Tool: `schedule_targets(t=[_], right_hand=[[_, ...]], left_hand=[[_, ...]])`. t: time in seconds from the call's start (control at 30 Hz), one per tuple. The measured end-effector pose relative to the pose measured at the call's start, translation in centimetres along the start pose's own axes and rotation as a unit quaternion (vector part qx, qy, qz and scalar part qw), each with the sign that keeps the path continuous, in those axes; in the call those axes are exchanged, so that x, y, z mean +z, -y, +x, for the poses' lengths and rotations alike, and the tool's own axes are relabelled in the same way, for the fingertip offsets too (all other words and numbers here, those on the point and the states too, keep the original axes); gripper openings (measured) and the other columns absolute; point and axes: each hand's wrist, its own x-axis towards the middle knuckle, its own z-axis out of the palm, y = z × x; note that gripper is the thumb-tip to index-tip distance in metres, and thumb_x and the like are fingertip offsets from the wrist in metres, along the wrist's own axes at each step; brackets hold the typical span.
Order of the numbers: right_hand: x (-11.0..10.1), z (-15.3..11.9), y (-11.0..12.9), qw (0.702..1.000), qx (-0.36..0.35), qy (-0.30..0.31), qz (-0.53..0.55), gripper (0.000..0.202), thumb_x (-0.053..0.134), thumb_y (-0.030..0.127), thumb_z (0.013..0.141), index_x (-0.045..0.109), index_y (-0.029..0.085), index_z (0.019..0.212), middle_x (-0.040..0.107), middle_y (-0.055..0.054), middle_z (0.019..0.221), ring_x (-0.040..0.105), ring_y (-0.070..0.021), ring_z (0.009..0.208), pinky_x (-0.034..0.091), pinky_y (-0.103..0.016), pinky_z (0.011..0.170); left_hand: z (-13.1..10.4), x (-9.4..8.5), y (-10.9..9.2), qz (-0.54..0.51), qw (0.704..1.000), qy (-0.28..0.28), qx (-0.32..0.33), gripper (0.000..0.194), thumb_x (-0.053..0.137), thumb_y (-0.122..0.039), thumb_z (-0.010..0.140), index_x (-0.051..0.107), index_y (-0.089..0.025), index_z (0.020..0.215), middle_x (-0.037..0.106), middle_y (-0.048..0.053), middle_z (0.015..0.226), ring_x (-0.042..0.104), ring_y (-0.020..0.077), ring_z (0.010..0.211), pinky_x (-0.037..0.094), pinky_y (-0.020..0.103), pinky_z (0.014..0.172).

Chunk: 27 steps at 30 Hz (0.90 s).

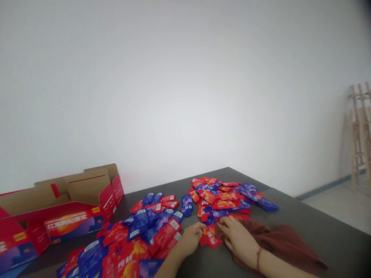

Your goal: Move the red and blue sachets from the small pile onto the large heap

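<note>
My left hand [190,237] is at the lower middle, fingers curled at the left side of a red sachet [213,236]; what its fingertips hold, if anything, is too small to make out. My right hand [239,240], a thin red cord round its wrist, lies on the left end of a brown cloth [285,245], fingers closed over the cloth's edge beside that same sachet. Just beyond both hands rises a pile of red and blue sachets [226,200]. A second heap of red and blue sachets [140,227] spreads to the left of my left hand.
Open red cardboard boxes with brown insides [111,204] stand at the left on the dark table [313,220]. A white wall [185,96] is behind the table. At the far right a wooden rack [359,135] stands on the floor.
</note>
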Motion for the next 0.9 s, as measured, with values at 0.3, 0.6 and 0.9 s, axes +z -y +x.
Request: schedule_targets(t=[0.3,0.6,0.9], right_hand=[[2.0,1.8,3.7,0.999,-0.032,0.014,-0.021,0.036,0.05,0.012,0.077,0.061,0.016,0.112,0.058,-0.01,0.109,0.048,-0.0261,0.102,0.038,-0.039,0.09],[-0.4,-1.6,1.7,0.99,-0.104,0.09,0.039,0.035,0.051,0.011,0.067,0.064,0.022,0.097,0.059,-0.005,0.107,0.05,-0.0226,0.099,0.038,-0.035,0.087],[-2.2,-0.9,-3.7,0.991,0.051,-0.091,0.08,0.044,0.037,0.014,0.08,0.059,0.018,0.119,0.055,-0.012,0.125,0.049,-0.0234,0.118,0.036,-0.039,0.104]], left_hand=[[-0.3,0.0,-0.9,-0.003,0.998,-0.028,0.051,0.03,0.044,-0.029,0.085,0.062,-0.02,0.106,0.064,0.002,0.09,0.055,0.0185,0.085,0.042,0.031,0.082],[-0.3,0.2,-0.6,0.007,0.999,-0.048,0.006,0.03,0.046,-0.034,0.085,0.062,-0.02,0.106,0.061,0.0,0.077,0.054,0.0176,0.077,0.041,0.029,0.074],[-0.1,1.4,-1.9,0.007,0.996,-0.092,-0.018,0.031,0.064,-0.018,0.065,0.056,-0.019,0.095,0.055,-0.006,0.072,0.049,0.0133,0.07,0.036,0.024,0.067]])
